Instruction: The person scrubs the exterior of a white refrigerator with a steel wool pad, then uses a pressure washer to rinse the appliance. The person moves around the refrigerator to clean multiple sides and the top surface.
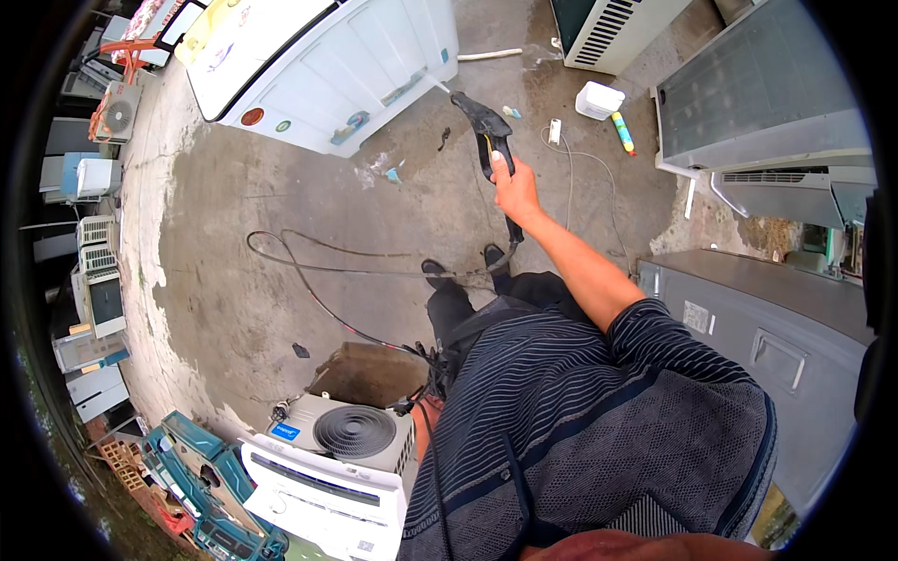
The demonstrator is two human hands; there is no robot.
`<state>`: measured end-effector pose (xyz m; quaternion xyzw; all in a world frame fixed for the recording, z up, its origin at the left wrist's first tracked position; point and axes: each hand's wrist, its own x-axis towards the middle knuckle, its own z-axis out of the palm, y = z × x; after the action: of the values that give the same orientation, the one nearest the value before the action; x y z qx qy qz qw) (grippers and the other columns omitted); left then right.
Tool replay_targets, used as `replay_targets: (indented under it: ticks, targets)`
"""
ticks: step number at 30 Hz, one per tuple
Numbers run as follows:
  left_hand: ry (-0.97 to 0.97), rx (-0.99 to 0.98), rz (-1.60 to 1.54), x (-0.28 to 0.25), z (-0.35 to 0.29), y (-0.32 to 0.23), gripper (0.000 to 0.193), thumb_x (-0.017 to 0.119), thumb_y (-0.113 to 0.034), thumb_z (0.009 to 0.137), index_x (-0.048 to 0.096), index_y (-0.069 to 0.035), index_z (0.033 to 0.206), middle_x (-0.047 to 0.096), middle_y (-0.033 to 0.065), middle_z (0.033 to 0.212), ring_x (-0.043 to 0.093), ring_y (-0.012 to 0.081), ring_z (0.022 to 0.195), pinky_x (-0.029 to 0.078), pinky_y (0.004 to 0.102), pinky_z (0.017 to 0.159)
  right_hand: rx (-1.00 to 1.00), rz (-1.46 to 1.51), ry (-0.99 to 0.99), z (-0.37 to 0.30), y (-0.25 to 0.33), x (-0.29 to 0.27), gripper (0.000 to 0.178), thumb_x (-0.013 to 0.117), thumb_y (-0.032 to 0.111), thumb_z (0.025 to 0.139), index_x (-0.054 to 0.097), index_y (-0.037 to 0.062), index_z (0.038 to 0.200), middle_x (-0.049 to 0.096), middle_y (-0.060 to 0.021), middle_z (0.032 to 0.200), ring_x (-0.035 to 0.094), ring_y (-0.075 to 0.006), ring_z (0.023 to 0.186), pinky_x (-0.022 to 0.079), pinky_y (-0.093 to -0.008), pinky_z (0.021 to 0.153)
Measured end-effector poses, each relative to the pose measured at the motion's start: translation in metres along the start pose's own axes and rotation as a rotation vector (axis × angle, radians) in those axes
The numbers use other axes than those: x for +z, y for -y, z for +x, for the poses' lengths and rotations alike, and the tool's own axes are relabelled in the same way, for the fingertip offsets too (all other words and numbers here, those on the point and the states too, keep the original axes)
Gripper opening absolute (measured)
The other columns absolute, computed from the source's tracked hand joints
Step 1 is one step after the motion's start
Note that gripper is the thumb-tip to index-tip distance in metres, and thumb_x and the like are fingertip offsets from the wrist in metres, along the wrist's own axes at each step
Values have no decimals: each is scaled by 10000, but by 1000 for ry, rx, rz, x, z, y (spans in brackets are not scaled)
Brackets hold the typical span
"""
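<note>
We are looking at a black pressure-washer spray gun in the upper middle of the frame, its nozzle pointing at a white appliance casing lying at upper left, its black hose trailing across the wet concrete floor. Our right hand is gripping the gun's handle, fingers wrapped closed. Our left hand is not showing.

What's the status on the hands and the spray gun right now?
Right hand gripping black pressure-washer spray gun, aimed at white appliance casing. Left hand out of view. Black hose looped across wet concrete by the feet.
</note>
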<state>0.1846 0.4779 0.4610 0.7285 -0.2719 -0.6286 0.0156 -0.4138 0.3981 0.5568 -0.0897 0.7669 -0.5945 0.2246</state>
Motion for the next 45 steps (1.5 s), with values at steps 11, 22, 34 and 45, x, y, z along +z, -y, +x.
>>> replay_targets:
  ticks: [11, 22, 34, 45]
  targets:
    - [-1, -3, 5, -3, 1, 1, 155, 574, -148, 974, 583, -27, 877, 573, 82, 714, 574, 208, 570, 465, 364, 483, -18, -122, 22, -5, 12, 10, 555, 596, 500, 984, 624, -36, 841, 622, -218, 682, 607, -360, 635, 485, -456, 642]
    - [-3, -5, -20, -7, 0, 13, 140, 568, -137, 980, 579, -27, 896, 563, 81, 718, 564, 205, 566, 462, 360, 481, -149, -149, 28, -23, 41, 30, 531, 592, 493, 986, 641, -29, 905, 625, -231, 705, 618, -396, 659, 479, -460, 628]
    - [-30, -14, -56, -15, -8, 29, 123, 562, -126, 986, 574, -26, 916, 552, 80, 722, 553, 201, 563, 458, 356, 479, 118, 6, -98, 8, -19, 30, 590, 560, 561, 993, 573, -9, 841, 620, -90, 706, 541, -179, 408, 436, -355, 376]
    - [-41, -21, -87, -20, -2, 25, 108, 556, -115, 992, 570, -25, 934, 542, 80, 726, 543, 198, 559, 455, 353, 477, 345, 203, -225, -2, -38, 14, 626, 542, 598, 985, 559, -7, 822, 618, -104, 725, 523, -183, 387, 427, -362, 355]
